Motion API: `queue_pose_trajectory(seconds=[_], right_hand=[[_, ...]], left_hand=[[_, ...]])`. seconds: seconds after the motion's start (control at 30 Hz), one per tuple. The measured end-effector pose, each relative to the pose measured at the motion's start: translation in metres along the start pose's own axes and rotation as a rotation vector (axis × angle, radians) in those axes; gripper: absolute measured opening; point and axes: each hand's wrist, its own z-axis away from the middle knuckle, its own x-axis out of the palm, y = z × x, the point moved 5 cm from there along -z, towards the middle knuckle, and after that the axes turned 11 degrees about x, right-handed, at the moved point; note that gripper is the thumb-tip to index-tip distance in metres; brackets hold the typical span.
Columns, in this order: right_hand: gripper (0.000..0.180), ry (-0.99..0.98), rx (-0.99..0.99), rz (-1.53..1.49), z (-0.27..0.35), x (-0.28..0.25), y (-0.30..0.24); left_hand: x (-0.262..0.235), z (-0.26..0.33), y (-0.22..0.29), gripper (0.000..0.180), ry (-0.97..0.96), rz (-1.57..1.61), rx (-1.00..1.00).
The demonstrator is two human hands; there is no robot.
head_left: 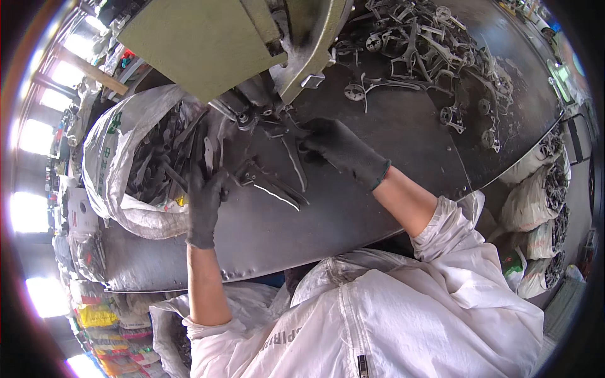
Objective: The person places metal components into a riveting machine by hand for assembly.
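My left hand (205, 205), in a dark glove, is closed at the right rim of a white woven sack (104, 164). A slim dark lever-like piece (208, 154) sticks up from its fingers. The sack holds many similar dark flat pieces (154, 164). Under the head of a green machine (195, 44), my right hand (343, 148), gloved too, pinches a dark metal part with a long handle (293, 160). The part's upper end meets the machine's tooling (252, 110). Between my hands, another dark part with long handles (271, 186) lies on the metal table (378, 208).
A heap of tangled metal frames with round ends (435, 53) covers the table's far right. White sacks full of metal parts (532, 198) stand beyond the right edge. Several colourful sacks (101, 315) are stacked at the lower left. A cardboard box (82, 211) is by the left edge.
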Motion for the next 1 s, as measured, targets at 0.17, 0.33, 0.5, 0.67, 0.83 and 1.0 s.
queue_pose_trajectory(seconds=[0.17, 0.33, 0.5, 0.67, 0.83, 1.0], right_hand=[[0.026, -0.074, -0.086, 0.138, 0.002, 0.012, -0.006], [0.021, -0.035, -0.178, -0.091, -0.004, 0.006, 0.01], [0.026, 0.073, -0.294, 0.189, 0.024, -0.011, 0.004], [0.028, 0.455, -0.62, 0.279, 0.08, -0.089, 0.016], [0.036, 0.933, -0.723, 0.515, 0.146, -0.194, 0.051], [0.048, 1.514, -0.551, 0.455, 0.195, -0.3, 0.078]], left_hand=[[0.008, 0.027, -0.003, 0.02, 0.034, 0.023, 0.052], [0.013, 0.068, -0.039, 0.029, 0.235, -0.125, 0.111], [0.006, 0.09, -0.066, 0.026, 0.343, -0.633, 0.293], [0.021, 0.087, -0.059, 0.03, 0.266, -0.704, 0.214], [0.029, 0.088, -0.041, 0.037, 0.245, -0.822, 0.175], [0.021, 0.084, -0.051, 0.042, 0.253, -0.818, 0.221]])
